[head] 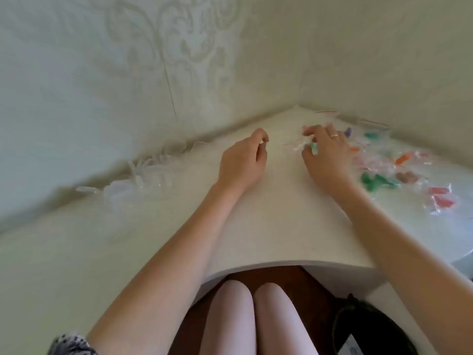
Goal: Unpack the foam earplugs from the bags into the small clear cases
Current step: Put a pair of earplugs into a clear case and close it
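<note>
The view is blurred by motion. A heap of small clear bags with green, orange, red and purple foam earplugs lies on the white table at the right. My right hand, with a ring on one finger, reaches over the left edge of that heap; its thumb and fingers close around one small bag with a green earplug. My left hand hovers beside it over the table, fingers curled with thumb and forefinger pinched together; whether they hold something is unclear. Several small clear cases lie along the wall at the left.
The white table fits into a corner between two patterned walls, and its curved front edge is above my knees. Two larger empty bags with red zip strips lie at the back right. A black bag sits on the floor at the lower right.
</note>
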`<state>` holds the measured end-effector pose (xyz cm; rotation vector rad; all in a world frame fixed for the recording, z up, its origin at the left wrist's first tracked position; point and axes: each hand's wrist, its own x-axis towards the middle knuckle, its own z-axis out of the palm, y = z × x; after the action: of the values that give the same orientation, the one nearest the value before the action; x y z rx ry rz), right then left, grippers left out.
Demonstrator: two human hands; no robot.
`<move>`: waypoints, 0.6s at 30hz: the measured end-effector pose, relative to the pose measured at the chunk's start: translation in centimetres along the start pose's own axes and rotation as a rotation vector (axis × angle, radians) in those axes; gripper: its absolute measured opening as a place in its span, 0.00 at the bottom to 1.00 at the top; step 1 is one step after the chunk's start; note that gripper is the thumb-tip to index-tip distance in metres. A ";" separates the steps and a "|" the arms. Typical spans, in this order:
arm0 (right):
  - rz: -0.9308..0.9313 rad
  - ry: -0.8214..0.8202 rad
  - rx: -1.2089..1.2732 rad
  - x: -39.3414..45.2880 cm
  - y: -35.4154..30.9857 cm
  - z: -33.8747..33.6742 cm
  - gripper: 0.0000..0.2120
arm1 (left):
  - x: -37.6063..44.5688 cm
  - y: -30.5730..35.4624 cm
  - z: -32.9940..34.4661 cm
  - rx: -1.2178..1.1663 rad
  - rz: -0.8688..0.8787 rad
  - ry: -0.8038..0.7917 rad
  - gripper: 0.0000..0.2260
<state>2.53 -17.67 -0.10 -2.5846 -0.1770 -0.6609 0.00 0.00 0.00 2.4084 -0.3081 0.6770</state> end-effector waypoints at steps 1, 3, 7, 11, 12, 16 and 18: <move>0.060 -0.006 0.001 -0.1 0.7 -0.3 0.17 | -0.1 -0.3 0.0 0.010 0.001 -0.008 0.09; 0.129 -0.020 -0.091 -0.1 1.5 -0.6 0.18 | -0.1 -0.9 -0.1 0.020 -0.017 -0.004 0.09; 0.196 -0.122 -0.280 -0.3 1.3 -0.8 0.19 | 0.2 -1.1 0.4 -0.019 -0.056 0.000 0.08; 0.181 -0.179 -0.328 -0.3 1.2 -0.5 0.20 | 0.7 -1.1 1.0 -0.040 -0.043 -0.026 0.07; 0.163 -0.157 -0.312 -0.2 1.2 -0.3 0.19 | 0.7 -1.0 1.2 -0.058 -0.043 -0.041 0.07; 0.086 0.058 0.149 0.3 0.3 -0.3 0.19 | 1.4 -0.9 1.7 -0.346 -0.153 -0.037 0.04; 0.069 0.141 0.485 0.4 -0.5 -0.2 0.18 | 1.7 -1.1 1.6 -0.586 -0.305 -0.032 0.03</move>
<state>2.67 -17.34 0.46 -2.0645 -0.1761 -0.6752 2.47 -0.27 -0.74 1.8502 -0.1215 0.3462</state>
